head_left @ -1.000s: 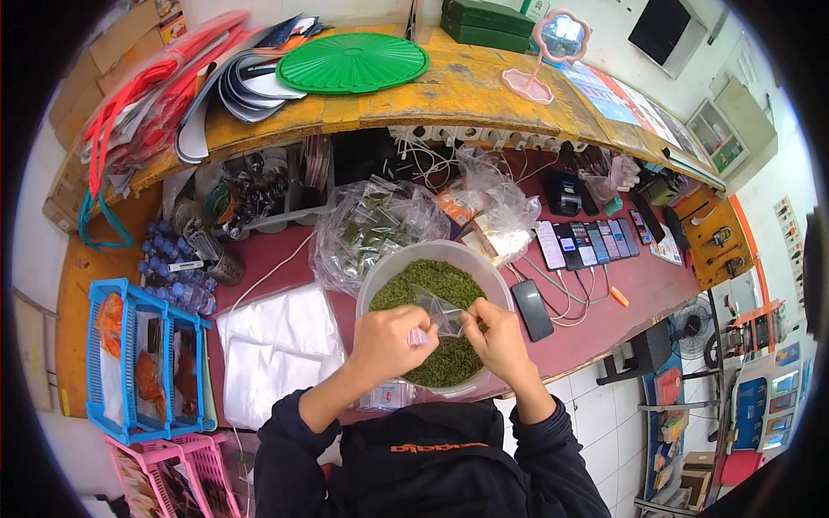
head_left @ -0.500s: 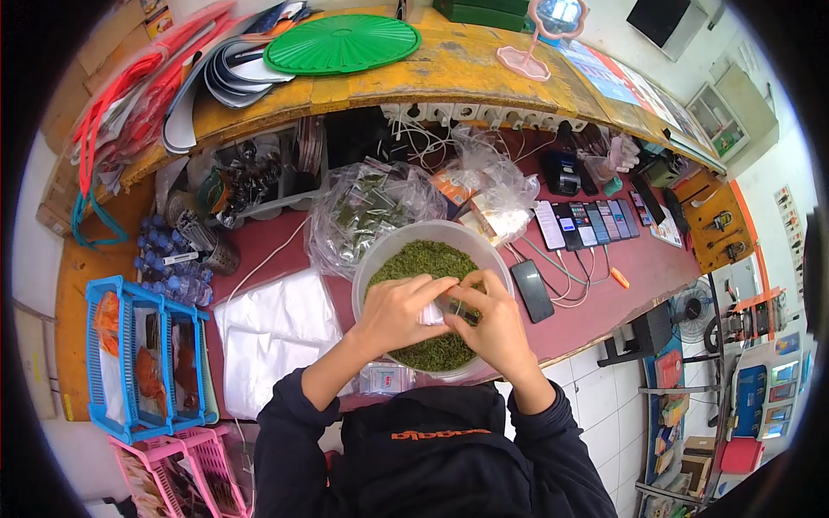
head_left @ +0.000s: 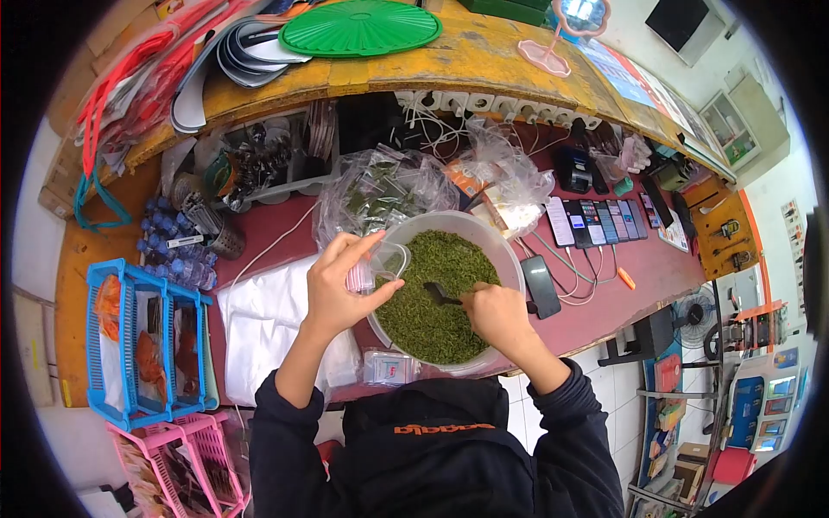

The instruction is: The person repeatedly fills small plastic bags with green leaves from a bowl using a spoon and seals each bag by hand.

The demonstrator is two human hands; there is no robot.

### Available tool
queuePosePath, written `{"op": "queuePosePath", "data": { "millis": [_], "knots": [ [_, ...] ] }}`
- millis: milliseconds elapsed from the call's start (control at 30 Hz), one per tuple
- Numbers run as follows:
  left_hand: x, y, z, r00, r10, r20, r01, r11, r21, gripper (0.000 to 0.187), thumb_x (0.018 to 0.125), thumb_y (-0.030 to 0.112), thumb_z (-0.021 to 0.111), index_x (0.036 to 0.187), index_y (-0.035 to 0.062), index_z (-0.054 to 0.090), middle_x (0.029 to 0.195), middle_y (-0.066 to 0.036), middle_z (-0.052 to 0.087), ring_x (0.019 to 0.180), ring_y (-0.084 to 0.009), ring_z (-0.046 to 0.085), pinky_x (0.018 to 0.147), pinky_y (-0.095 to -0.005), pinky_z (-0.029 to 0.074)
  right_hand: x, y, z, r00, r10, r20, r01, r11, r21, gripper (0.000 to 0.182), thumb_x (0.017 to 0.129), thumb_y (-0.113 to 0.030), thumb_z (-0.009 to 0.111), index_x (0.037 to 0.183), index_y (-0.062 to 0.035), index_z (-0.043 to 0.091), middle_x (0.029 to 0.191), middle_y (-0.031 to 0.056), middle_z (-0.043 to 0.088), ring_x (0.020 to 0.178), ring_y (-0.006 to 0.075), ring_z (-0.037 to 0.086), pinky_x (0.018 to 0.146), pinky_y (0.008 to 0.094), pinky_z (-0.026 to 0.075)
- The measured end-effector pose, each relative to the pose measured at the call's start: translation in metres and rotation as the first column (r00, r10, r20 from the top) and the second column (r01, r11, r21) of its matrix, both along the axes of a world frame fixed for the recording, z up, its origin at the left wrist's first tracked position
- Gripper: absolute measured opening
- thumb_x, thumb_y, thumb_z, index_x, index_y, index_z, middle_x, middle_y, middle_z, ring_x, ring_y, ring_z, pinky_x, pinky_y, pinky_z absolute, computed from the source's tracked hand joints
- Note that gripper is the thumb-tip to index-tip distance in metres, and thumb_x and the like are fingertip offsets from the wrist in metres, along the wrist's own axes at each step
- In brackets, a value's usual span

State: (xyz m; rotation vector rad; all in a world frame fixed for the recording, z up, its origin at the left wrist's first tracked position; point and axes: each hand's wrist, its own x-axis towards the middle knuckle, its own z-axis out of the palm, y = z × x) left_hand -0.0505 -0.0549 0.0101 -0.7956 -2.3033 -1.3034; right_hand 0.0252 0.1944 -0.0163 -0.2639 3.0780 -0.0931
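Observation:
A large translucent bowl point(head_left: 509, 263) full of green dried herb point(head_left: 432, 319) stands on the dark red counter in front of me. My left hand point(head_left: 338, 289) holds a small clear zip bag point(head_left: 380, 263) with its mouth held apart, at the bowl's left rim. My right hand point(head_left: 496, 315) grips a small dark spoon point(head_left: 439, 295) whose tip rests in the herb near the bowl's middle.
A clear sack of filled packets point(head_left: 380, 194) lies behind the bowl. Flat plastic sheets point(head_left: 268, 324) lie left. A row of phones point(head_left: 600, 223) sits right, with one phone point(head_left: 541, 285) beside the bowl. Blue basket point(head_left: 138, 345) at left; green lid point(head_left: 358, 26) on the yellow shelf.
Both hands were together over the bowl handling the small bag. Now they have parted: the left carried the bag to the left rim, the right took the spoon into the herb.

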Motion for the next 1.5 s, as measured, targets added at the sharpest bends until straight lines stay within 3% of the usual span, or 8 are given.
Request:
{"op": "queuePosePath", "data": {
  "millis": [400, 533, 733, 800, 1000, 1267, 1467, 1500],
  "knots": [
    [-0.007, 0.002, -0.009, 0.997, -0.075, 0.023, 0.073, 0.995, 0.074, 0.057, 0.064, 0.016, 0.083, 0.116, 0.0037, 0.065, 0.112, -0.015, 0.063, 0.102, -0.0274, 0.063, 0.089, -0.0350, 0.048, 0.003, 0.034, 0.031, 0.967, -0.100, 0.234, 0.226, 0.758, -0.612, 0.017, 0.076, -0.022, 0.077, 0.087, -0.0090, 0.076, 0.081, 0.0105, 0.071, 0.069, 0.0246, 0.068, 0.064, 0.0329, 0.052],
    [-0.004, 0.013, -0.014, 0.985, -0.097, 0.143, 0.095, 0.995, 0.025, 0.058, 0.066, 0.022, 0.083, 0.117, 0.0032, 0.064, 0.111, -0.012, 0.065, 0.100, -0.0246, 0.065, 0.086, -0.0333, 0.050, 0.011, 0.040, 0.057, 0.986, -0.163, 0.031, 0.146, 0.766, -0.626, 0.015, 0.077, -0.018, 0.076, 0.088, -0.0070, 0.075, 0.075, 0.0089, 0.069, 0.061, 0.0223, 0.064, 0.058, 0.0305, 0.048],
    [0.006, 0.047, -0.018, 0.973, -0.127, 0.192, 0.138, 0.989, -0.044, 0.060, 0.068, 0.035, 0.081, 0.117, 0.0054, 0.065, 0.110, -0.005, 0.066, 0.095, -0.0241, 0.066, 0.081, -0.0323, 0.052, 0.020, 0.022, 0.078, 0.872, -0.241, -0.426, 0.031, 0.896, -0.442, 0.014, 0.073, -0.014, 0.077, 0.087, -0.0136, 0.075, 0.071, 0.0001, 0.061, 0.052, 0.0163, 0.053, 0.051, 0.0313, 0.041],
    [0.009, 0.056, -0.011, 0.955, -0.153, 0.254, 0.162, 0.987, -0.011, 0.060, 0.065, 0.024, 0.084, 0.115, 0.0008, 0.064, 0.108, -0.010, 0.066, 0.098, -0.0248, 0.066, 0.086, -0.0335, 0.050, 0.020, 0.018, 0.077, 0.760, -0.058, -0.647, -0.059, 0.986, -0.159, 0.015, 0.072, -0.012, 0.077, 0.087, -0.0141, 0.073, 0.077, -0.0026, 0.061, 0.058, 0.0141, 0.053, 0.054, 0.0301, 0.039],
    [0.010, 0.060, -0.015, 0.967, -0.106, 0.231, 0.109, 0.994, 0.000, 0.060, 0.065, 0.031, 0.084, 0.115, 0.0030, 0.065, 0.108, -0.008, 0.066, 0.096, -0.0240, 0.066, 0.084, -0.0334, 0.051, 0.024, 0.014, 0.076, 0.684, -0.032, -0.729, -0.007, 0.999, -0.050, 0.017, 0.070, -0.011, 0.077, 0.086, -0.0137, 0.073, 0.082, -0.0037, 0.061, 0.066, 0.0137, 0.055, 0.063, 0.0309, 0.036],
    [0.024, 0.063, -0.022, 0.987, 0.161, -0.003, -0.161, 0.985, -0.061, 0.065, 0.063, 0.025, 0.085, 0.119, 0.0022, 0.062, 0.107, -0.009, 0.064, 0.091, -0.0237, 0.067, 0.077, -0.0331, 0.054, 0.007, 0.015, 0.089, 0.953, -0.016, -0.302, -0.096, 0.931, -0.352, 0.017, 0.072, -0.019, 0.076, 0.086, -0.0114, 0.071, 0.091, 0.0022, 0.063, 0.081, 0.0218, 0.061, 0.075, 0.0368, 0.040],
    [0.025, 0.048, -0.012, 0.996, 0.070, 0.056, -0.063, 0.990, -0.125, 0.080, 0.063, 0.034, 0.084, 0.132, 0.0090, 0.054, 0.113, -0.005, 0.060, 0.086, -0.0260, 0.066, 0.071, -0.0343, 0.054, -0.030, 0.002, 0.031, 0.941, 0.173, -0.289, -0.291, 0.852, -0.436, 0.014, 0.076, -0.013, 0.073, 0.087, -0.0082, 0.068, 0.103, 0.0039, 0.061, 0.089, 0.0240, 0.062, 0.076, 0.0377, 0.047],
    [0.018, 0.041, -0.011, 0.995, 0.019, 0.101, -0.012, 0.997, -0.074, 0.064, 0.070, 0.031, 0.082, 0.125, 0.0089, 0.060, 0.109, -0.007, 0.062, 0.085, -0.0257, 0.066, 0.072, -0.0335, 0.053, -0.027, 0.004, 0.033, 0.944, 0.204, -0.259, -0.310, 0.820, -0.481, 0.015, 0.075, -0.011, 0.074, 0.088, -0.0069, 0.068, 0.107, 0.0057, 0.060, 0.087, 0.0252, 0.063, 0.076, 0.0372, 0.049]
  ]
}}
